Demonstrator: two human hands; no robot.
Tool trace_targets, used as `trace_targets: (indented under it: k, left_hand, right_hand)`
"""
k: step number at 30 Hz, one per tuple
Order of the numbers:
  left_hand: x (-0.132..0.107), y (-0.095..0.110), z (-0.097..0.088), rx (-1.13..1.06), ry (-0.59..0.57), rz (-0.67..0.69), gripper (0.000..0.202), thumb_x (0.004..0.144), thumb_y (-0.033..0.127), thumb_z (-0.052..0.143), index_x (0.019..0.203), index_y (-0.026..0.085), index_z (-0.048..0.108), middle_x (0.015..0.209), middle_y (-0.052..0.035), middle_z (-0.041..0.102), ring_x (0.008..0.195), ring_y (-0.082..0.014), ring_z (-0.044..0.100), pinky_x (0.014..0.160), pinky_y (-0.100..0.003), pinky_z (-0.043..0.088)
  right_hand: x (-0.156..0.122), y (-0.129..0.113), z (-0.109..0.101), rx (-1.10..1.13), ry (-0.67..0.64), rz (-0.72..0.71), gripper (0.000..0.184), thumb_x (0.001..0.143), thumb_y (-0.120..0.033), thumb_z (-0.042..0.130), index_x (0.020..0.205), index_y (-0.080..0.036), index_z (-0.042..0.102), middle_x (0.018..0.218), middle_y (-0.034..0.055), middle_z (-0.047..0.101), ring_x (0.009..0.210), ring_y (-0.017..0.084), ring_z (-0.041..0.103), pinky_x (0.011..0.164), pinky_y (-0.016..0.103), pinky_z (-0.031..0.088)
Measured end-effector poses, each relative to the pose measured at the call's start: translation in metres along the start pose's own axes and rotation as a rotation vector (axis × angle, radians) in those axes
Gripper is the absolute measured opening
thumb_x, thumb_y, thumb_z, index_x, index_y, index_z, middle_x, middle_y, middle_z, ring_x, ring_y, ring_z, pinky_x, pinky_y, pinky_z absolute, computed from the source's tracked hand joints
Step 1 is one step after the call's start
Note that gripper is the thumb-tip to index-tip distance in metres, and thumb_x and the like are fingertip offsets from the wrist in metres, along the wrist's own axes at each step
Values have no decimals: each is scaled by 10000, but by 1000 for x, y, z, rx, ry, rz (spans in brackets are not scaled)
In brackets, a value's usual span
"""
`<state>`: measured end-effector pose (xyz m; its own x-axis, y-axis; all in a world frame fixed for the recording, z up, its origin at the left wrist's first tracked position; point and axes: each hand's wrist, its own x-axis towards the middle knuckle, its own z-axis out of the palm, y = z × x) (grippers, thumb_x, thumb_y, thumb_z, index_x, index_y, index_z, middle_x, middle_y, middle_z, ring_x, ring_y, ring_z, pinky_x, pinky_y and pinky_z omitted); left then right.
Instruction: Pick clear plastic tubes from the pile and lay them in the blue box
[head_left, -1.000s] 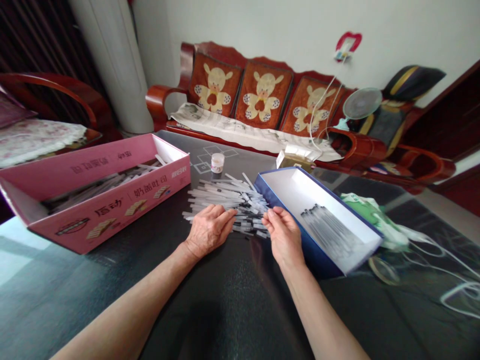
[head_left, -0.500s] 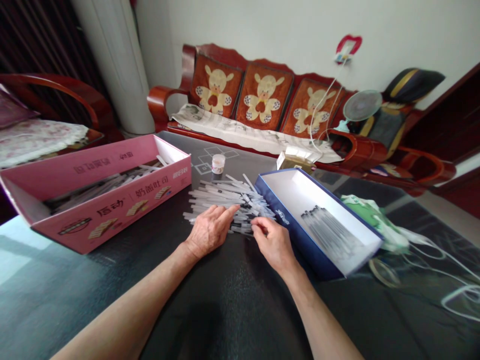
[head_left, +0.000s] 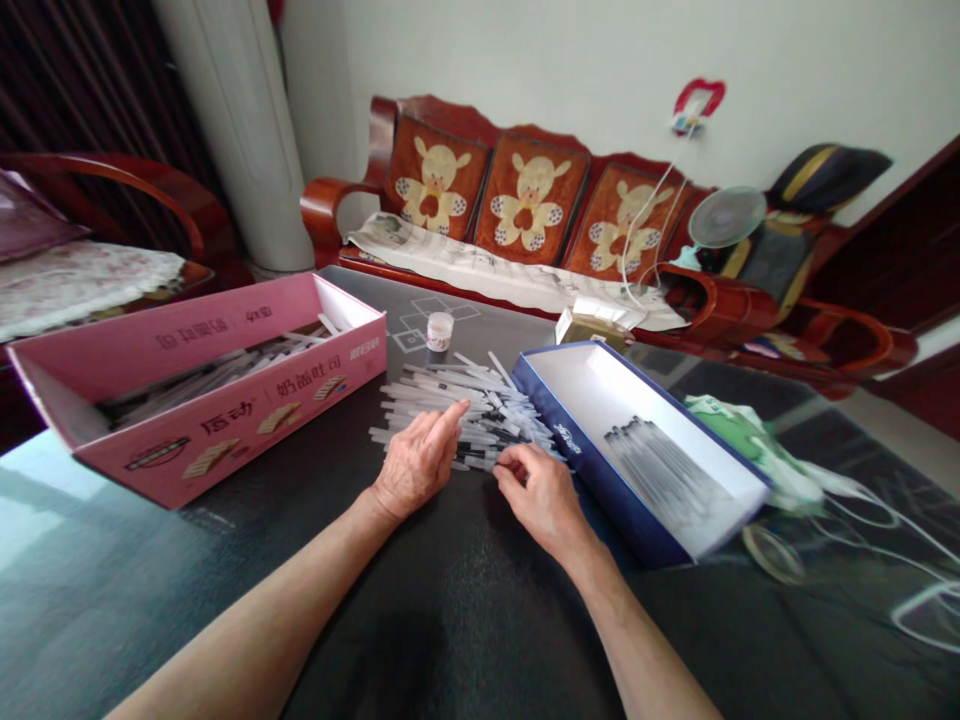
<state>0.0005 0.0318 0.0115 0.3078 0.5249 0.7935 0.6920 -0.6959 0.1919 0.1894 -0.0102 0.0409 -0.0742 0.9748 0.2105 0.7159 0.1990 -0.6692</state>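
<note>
Dark table (head_left: 442, 610): left hand (head_left: 418, 462) half-spread on pale tubes (head_left: 420, 394), right hand (head_left: 546, 492) curled (whether pinching one, I can't tell).

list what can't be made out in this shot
In the head view:
Sticks: lower ones covered by upper.
Left hand: palm hidden by its back.
Right hand: any stick pinched, too small to tell.
Pink box: lower inside hidden by its front wall.
Cord: cut by right edge.

Tube pile (head_left: 450, 395) on desk (head_left: 450, 600). Carton (head_left: 247, 425) left, box (head_left: 600, 485) right, tubes (head_left: 660, 470) in both. Jar (head_left: 439, 331) behind pile. Sofa (head_left: 469, 122) beyond desk.
</note>
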Motion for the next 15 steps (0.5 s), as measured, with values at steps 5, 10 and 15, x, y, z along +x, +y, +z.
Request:
trace_targets:
  k: [5,10,15]
  left_hand:
    - [-1,1,2,-116,-77,14,289,934,186,430,1217,148,474,943,-76,658,829,-161,623,773,-286,528]
    - [-2,4,2,-210,-133,1,185,932,216,455,1090,158,532,891,-57,652,836,-154,638,775,-275,532]
    - [0,6,-1,-264,-219,40,201,946,219,415,1099,158,529,859,-51,641,790,-147,637,722,-268,534]
  right_hand:
    - [5,1,5,773,55,284,284,740,-379,674,948,-189,644,749,1,645,653,127,596,585,241,467]
    - [4,-2,14,1124,47,419,334,655,-341,776,919,-182,647,864,32,698,734,127,649,611,216,497]
    - [4,-1,21,1154,44,382,307,651,-328,784,895,-193,656,830,-3,679,747,125,657,605,207,510]
